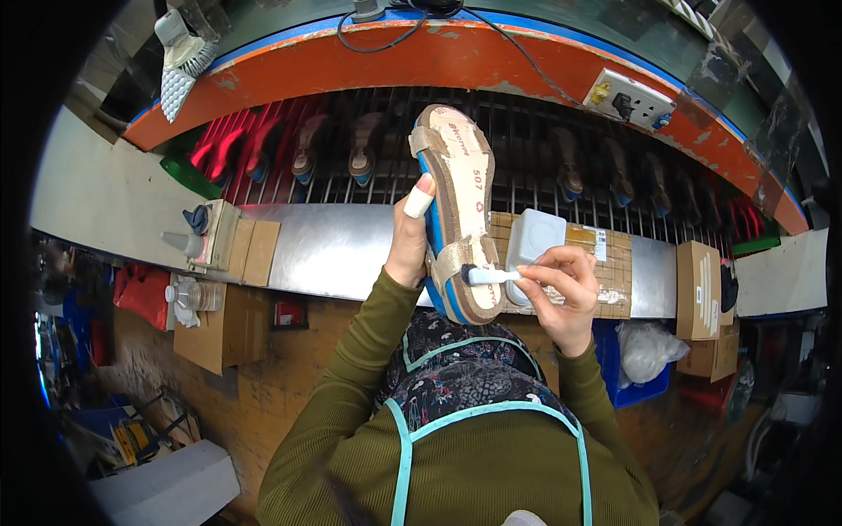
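Note:
My left hand, its thumb wrapped in white tape, grips the side of a sandal on a blue shoe last. The sandal is turned with its pale insole underside toward me, brown along the edges, and tan straps fold over onto it at both ends. In my right hand a small brush with a white handle is pinched between thumb and fingers. Its dark bristle head touches the strap area near the sandal's lower end. Just beyond my right hand stands a white plastic container, partly covered by the fingers.
Beyond the metal ledge runs a rod conveyor carrying several sandals on lasts, glowing red at the left. A cardboard sheet lies under the container. Boxes stand at right; a blue crate holds a plastic bag. A brush hangs upper left.

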Motion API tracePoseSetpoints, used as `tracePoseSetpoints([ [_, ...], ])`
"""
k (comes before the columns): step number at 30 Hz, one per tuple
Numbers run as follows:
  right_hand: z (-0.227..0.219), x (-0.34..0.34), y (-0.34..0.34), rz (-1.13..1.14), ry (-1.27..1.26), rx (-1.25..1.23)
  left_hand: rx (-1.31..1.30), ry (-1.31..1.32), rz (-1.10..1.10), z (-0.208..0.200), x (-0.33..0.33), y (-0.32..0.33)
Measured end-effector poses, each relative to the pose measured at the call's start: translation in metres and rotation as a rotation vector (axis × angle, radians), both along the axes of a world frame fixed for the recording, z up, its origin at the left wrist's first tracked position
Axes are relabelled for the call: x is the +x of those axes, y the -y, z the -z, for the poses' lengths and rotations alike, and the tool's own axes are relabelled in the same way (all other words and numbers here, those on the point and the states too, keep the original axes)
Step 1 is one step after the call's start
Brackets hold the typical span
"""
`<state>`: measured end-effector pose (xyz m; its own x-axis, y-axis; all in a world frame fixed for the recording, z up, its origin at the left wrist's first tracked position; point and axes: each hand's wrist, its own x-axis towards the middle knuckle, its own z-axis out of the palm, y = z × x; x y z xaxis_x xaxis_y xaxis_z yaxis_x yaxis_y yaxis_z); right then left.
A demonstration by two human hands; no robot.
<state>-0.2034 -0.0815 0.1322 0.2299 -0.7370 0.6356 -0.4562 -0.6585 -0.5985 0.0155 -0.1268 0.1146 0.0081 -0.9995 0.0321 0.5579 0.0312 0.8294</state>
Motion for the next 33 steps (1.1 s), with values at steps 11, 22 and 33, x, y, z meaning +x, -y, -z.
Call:
tracePoseSetpoints([
  [11, 0.006, -0.010, -0.025, 0.051, 0.239, 0.351, -0.133, 0.158, -0.128, 0.018, 0.008, 0.008],
  [22, 0.005, -0.006, -0.019, 0.151, 0.031, 0.037, -0.180, 0.278, -0.299, 0.022, -0.001, 0.009],
  [33, 0.012, -0.018, -0.017, 0.111, 0.067, -0.041, -0.007, -0.117, -0.019, -0.004, -0.009, 0.024],
])
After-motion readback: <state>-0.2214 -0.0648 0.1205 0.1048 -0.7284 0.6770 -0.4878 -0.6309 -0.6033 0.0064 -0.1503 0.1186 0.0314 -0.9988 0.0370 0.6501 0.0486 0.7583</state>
